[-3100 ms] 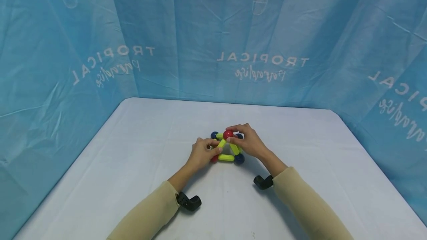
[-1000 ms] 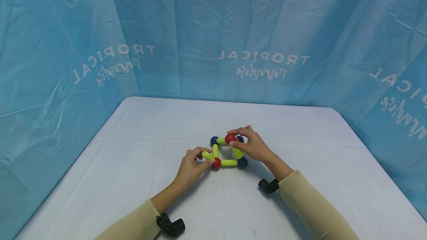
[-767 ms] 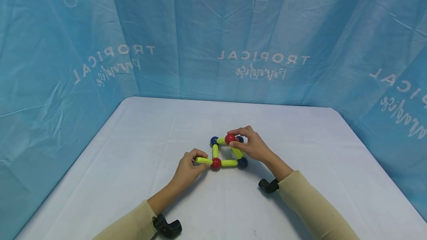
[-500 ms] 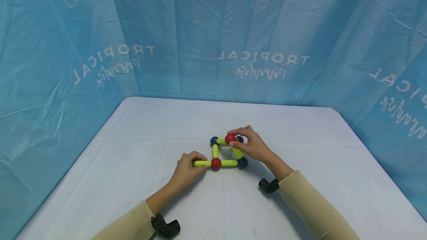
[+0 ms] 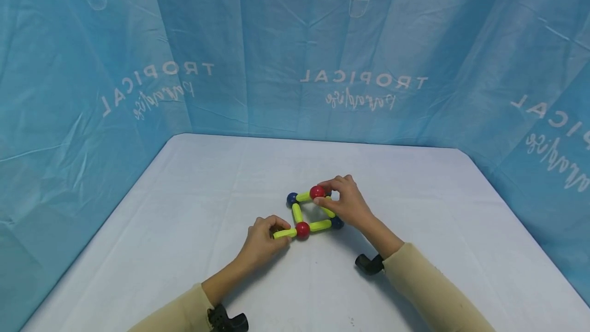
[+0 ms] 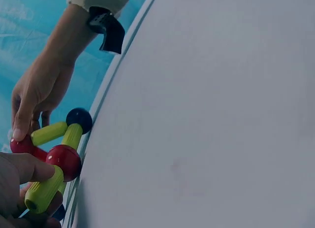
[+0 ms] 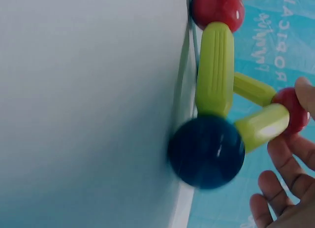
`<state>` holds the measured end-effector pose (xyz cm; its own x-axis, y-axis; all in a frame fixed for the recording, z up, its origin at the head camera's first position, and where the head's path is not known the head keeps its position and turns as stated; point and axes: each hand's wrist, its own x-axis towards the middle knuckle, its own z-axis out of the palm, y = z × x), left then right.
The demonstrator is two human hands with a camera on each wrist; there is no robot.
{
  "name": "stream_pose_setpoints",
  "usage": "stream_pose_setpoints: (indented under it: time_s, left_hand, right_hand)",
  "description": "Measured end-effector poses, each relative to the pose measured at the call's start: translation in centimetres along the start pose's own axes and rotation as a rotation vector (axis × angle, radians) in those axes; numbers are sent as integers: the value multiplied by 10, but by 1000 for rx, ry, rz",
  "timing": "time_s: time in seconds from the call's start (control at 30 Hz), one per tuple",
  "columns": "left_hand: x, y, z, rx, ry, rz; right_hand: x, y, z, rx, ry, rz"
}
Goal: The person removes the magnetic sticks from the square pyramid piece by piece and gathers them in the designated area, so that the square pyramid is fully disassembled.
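Observation:
A toy frame of yellow-green magnetic rods and red and blue balls sits mid-table. My left hand (image 5: pixel 260 242) pinches a magnetic rod (image 5: pixel 284 233) between thumb and fingers; its inner end meets the lower red ball (image 5: pixel 302 230). With thumb and fingertips my right hand (image 5: pixel 348 201) grips the upper red ball (image 5: pixel 317 192), raised above the frame. Rods link the lower red ball to a left blue ball (image 5: pixel 292 199) and a right blue ball (image 5: pixel 338 222). Another blue ball is mostly hidden behind the right hand. A red rod (image 6: pixel 38 152) shows beside the upper ball in the left wrist view.
White cloth covers the table (image 5: pixel 221 168). Blue printed curtains (image 5: pixel 286 55) hang behind and at both sides. Each wrist carries a black camera mount, one on the left (image 5: pixel 228 320) and one on the right (image 5: pixel 369 264).
The rod in my left hand has swung from leaning toward the upper red ball to lying out leftward. Most recently the whole frame has turned slightly, its lower red ball shifting nearer. The right hand keeps its grip.

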<state>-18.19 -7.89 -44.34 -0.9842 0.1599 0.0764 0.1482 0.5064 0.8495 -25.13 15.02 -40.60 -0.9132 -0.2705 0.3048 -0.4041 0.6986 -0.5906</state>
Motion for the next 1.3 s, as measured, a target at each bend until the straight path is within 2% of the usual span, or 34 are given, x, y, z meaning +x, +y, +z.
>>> stream_pose_setpoints:
  time_s: [0.3,0.43,0.53,0.73,0.9,1.0,1.1,1.3]
  left_hand:
    - [-11,7,10,-2,-40,62]
    - [-13,10,10,2,-52,56]
    - [-10,11,7,3,-32,49]
    - [11,9,-3,22,64,86]
    - [34,9,-7,51,85,67]
    - [49,11,-5,77,54,54]
    - [60,12,-3,85,-11,64]
    - [71,15,1,60,-105,70]
  right_hand:
    - [-4,-12,2,-39,41,41]
    - [-5,-14,2,-39,30,59]
    - [-5,-14,1,-38,27,60]
    - [-5,-14,1,-27,27,46]
    - [-6,-15,0,-12,18,42]
    - [-6,-14,0,-14,18,35]
    - [-6,-12,0,-14,18,23]
    - [-5,-10,0,-13,8,-7]
